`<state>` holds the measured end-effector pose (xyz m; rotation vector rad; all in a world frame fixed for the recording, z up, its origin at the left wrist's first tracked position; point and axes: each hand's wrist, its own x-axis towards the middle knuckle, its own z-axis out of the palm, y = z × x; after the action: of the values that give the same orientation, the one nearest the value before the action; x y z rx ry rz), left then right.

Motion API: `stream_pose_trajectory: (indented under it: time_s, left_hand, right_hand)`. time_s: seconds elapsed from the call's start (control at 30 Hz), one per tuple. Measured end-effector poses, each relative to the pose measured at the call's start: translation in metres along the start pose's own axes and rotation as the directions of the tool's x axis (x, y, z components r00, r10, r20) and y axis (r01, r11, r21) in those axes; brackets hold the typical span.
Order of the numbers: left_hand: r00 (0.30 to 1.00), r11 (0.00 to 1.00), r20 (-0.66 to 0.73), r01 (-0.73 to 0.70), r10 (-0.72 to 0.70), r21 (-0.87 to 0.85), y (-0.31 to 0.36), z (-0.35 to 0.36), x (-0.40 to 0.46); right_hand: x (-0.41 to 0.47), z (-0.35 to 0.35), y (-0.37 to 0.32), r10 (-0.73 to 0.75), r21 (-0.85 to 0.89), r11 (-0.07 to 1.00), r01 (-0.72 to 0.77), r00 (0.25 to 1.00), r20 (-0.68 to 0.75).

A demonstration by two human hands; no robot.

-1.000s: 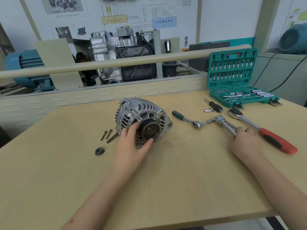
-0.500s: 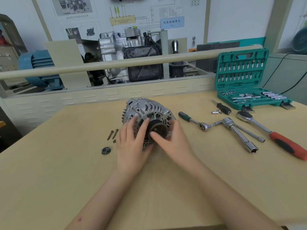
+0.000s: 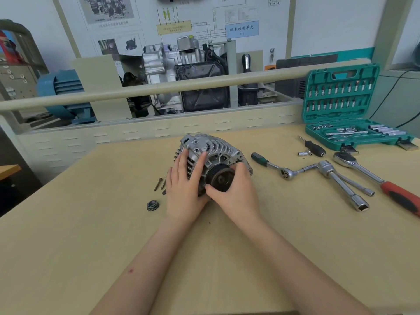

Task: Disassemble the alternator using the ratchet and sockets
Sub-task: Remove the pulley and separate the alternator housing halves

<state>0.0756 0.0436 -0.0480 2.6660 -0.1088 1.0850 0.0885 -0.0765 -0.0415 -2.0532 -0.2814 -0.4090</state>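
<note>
Single head-worn wide-angle cam, looking forward and down over the table [image 3: 68, 246]. Both forearms enter from the bottom edge; left hand [image 3: 185, 189] and right hand [image 3: 236, 189] sit near frame centre, at close range. Beyond the hands: rail and wall boards. Right of the right hand: socket case [image 3: 341, 105]. No second view, no overlap.

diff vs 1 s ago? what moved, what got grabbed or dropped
The right hand let go of the socket wrench on the right and came left to the alternator, where it now grips the pulley. The left hand slid up from the pulley onto the housing, fingers spread flat. The wrench lies on the table. Bolts, nut, the other ratchets and the socket case stayed put.
</note>
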Motion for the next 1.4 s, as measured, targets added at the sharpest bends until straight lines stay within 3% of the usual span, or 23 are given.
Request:
stream_pose_trajectory:
  time_s: [0.53, 0.77, 0.8, 0.87, 0.93, 0.97, 1.03, 1.17, 1.23, 1.3, 1.4]
  left_hand:
    - [1.0, 1.0, -0.02, -0.022, 0.022, 0.005, -0.003, 0.001, 0.0]
    - [0.999, 1.0, -0.03, -0.017, 0.016, -0.01, -0.005, 0.002, 0.0]
    - [0.999, 1.0, -0.033, -0.021, 0.021, -0.005, -0.005, 0.002, 0.0]
    - [0.999, 0.999, -0.03, -0.043, 0.043, 0.02, -0.005, 0.003, 0.002]
    - [0.997, 0.995, -0.011, -0.077, 0.078, 0.057, -0.003, 0.003, 0.007]
    - [0.995, 0.993, -0.007, -0.097, 0.098, 0.074, -0.002, 0.003, 0.009]
    - [0.992, 0.989, -0.003, -0.122, 0.123, 0.085, -0.001, 0.002, 0.014]
    - [0.99, 0.989, 0.002, -0.139, 0.14, 0.05, -0.004, 0.003, 0.014]
    - [0.989, 0.987, -0.009, -0.149, 0.149, 0.068, -0.006, 0.004, 0.014]
    - [0.992, 0.99, -0.008, -0.126, 0.127, 0.063, -0.009, 0.005, 0.017]
    - [0.994, 0.993, 0.052, -0.097, 0.094, 0.062, -0.011, 0.005, 0.019]
  right_hand:
    - [-0.001, -0.004, 0.003, -0.204, -0.267, 0.943, 0.199, 0.979, 0.012]
    - [-0.002, -0.005, 0.008, -0.278, -0.298, 0.917, 0.264, 0.961, -0.003]
    - [-0.003, -0.006, 0.01, -0.229, -0.206, 0.954, 0.219, 0.973, -0.023]
    - [-0.002, -0.01, 0.01, 0.004, 0.16, 0.987, -0.005, 1.0, 0.008]
    - [0.003, -0.014, 0.001, 0.253, 0.485, 0.797, -0.359, 0.928, 0.273]
    - [0.006, -0.014, -0.002, 0.31, 0.521, 0.699, -0.49, 0.864, 0.397]
    - [0.009, -0.01, -0.008, 0.338, 0.493, 0.672, -0.553, 0.821, 0.461]
    - [0.012, -0.011, -0.012, 0.306, 0.376, 0.821, -0.43, 0.887, 0.346]
    - [0.009, -0.021, -0.013, 0.213, 0.102, 0.964, -0.246, 0.942, 0.259]
    - [-0.01, -0.038, -0.011, 0.084, -0.139, 0.989, -0.05, 0.964, 0.251]
    - [-0.06, -0.069, 0.008, 0.006, -0.19, 0.98, 0.056, 0.951, 0.31]
